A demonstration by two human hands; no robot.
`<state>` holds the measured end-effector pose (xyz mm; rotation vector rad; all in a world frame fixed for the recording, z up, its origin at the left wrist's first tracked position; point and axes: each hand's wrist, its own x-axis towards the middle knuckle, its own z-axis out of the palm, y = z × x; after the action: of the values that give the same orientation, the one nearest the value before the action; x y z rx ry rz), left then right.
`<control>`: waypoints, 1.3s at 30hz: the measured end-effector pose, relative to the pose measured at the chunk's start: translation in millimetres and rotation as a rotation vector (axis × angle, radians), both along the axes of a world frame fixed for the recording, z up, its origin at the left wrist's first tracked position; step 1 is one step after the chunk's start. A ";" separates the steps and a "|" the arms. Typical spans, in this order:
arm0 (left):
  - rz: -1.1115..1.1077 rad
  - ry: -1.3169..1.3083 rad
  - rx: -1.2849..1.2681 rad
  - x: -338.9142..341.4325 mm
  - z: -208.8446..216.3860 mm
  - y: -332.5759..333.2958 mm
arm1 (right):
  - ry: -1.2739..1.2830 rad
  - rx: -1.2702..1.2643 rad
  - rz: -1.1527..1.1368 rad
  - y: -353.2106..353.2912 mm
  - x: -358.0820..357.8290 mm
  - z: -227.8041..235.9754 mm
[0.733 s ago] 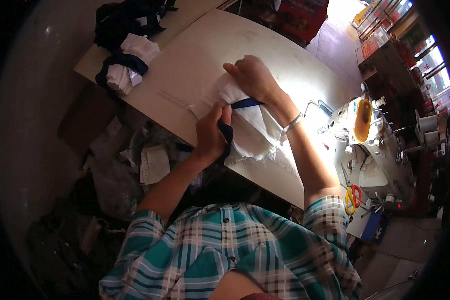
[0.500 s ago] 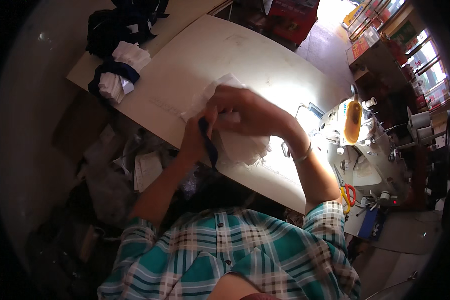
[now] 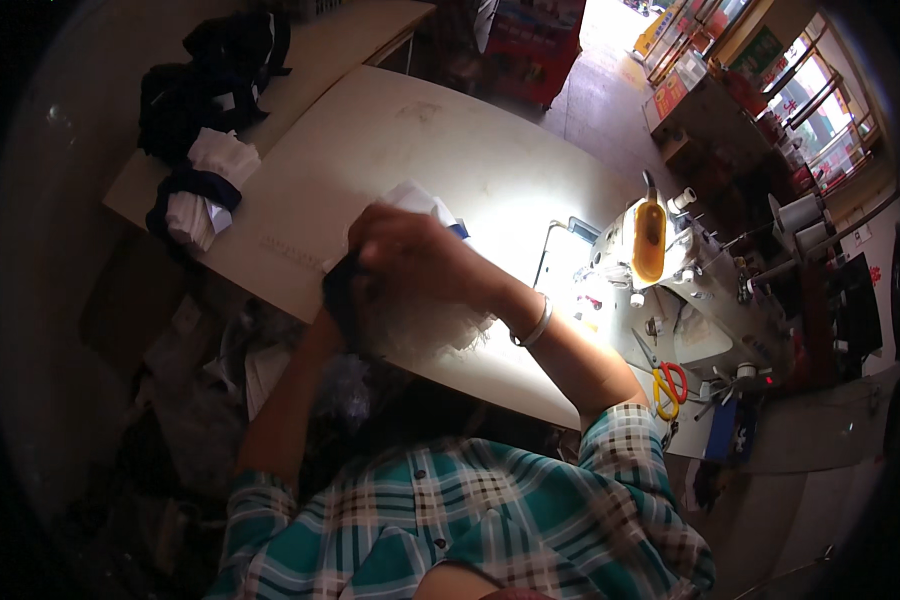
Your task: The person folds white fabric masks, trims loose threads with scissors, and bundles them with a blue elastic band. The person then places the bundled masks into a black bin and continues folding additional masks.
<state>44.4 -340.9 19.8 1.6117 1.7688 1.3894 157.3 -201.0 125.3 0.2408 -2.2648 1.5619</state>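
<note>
Over the near edge of the pale table (image 3: 315,185), my hands meet around a bundle of thin white cloth pieces (image 3: 420,325) with ragged edges. A dark blue cloth strip (image 3: 341,300) wraps the bundle's left side. My right hand (image 3: 405,252), blurred by motion, lies across the top with its fingers curled down at the strip. Behind the strip, my left hand (image 3: 328,328) grips the bundle from the left; its fingers are mostly hidden. A white corner with a bit of blue (image 3: 458,229) sticks out beyond my right hand.
At the far left lie another white bundle (image 3: 198,212) tied with dark cloth and a dark fabric heap (image 3: 210,85). To the right stands a sewing machine (image 3: 700,290) with a lit work area. Scissors (image 3: 668,390) with red and yellow handles lie beside it. Bags and scraps (image 3: 190,370) crowd below the table's left edge.
My right hand has come down and left over the strip, covering more of the bundle. The strip now sits wider around the bundle's left side. The whole view has shifted slightly.
</note>
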 end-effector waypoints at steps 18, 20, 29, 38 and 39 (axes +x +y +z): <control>-0.197 -0.827 0.270 30.1 22.4 -18.5 | 0.061 -1.036 -0.767 31.5 -28.9 -26.8; -0.245 -0.799 0.256 27.5 14.3 -21.4 | 0.078 -0.963 -0.857 43.4 -33.4 -34.4; -0.126 -0.545 0.284 39.8 0.5 -49.5 | -0.107 -0.381 -0.951 88.7 -70.5 -77.7; -0.054 0.083 0.258 52.0 -3.0 -49.3 | -0.852 0.454 -0.267 60.7 -89.3 -61.8; -0.062 0.103 0.254 49.4 -2.4 -49.5 | -0.877 0.365 -0.243 68.2 -81.0 -66.0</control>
<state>93.8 -390.5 17.4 1.8831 1.6343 1.5791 76.2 -132.8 59.2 -0.7490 -3.0632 1.2387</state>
